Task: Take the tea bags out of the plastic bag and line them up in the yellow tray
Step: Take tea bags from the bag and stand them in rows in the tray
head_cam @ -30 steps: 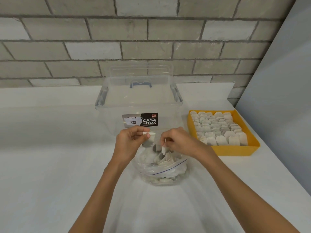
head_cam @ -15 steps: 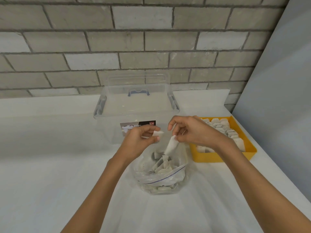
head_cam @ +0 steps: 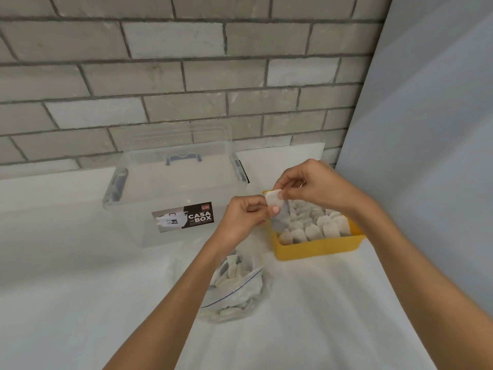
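**One label, two words we can read**

The print we can read stands on a rectangular label [head_cam: 186, 217] stuck to the front wall of the clear plastic storage box [head_cam: 170, 190]. The label's right half is black and carries "CASA" over "BOX" in bold white capitals. At its upper right corner sits a small red badge [head_cam: 205, 207] with two lines of white lettering. We make out "CASA" on top, and the lower line looks like "WARE", though it is too small for us to be sure. Some fine print sits to the left of "BOX", too small to read. The left half is grey and shows a small picture of a box.
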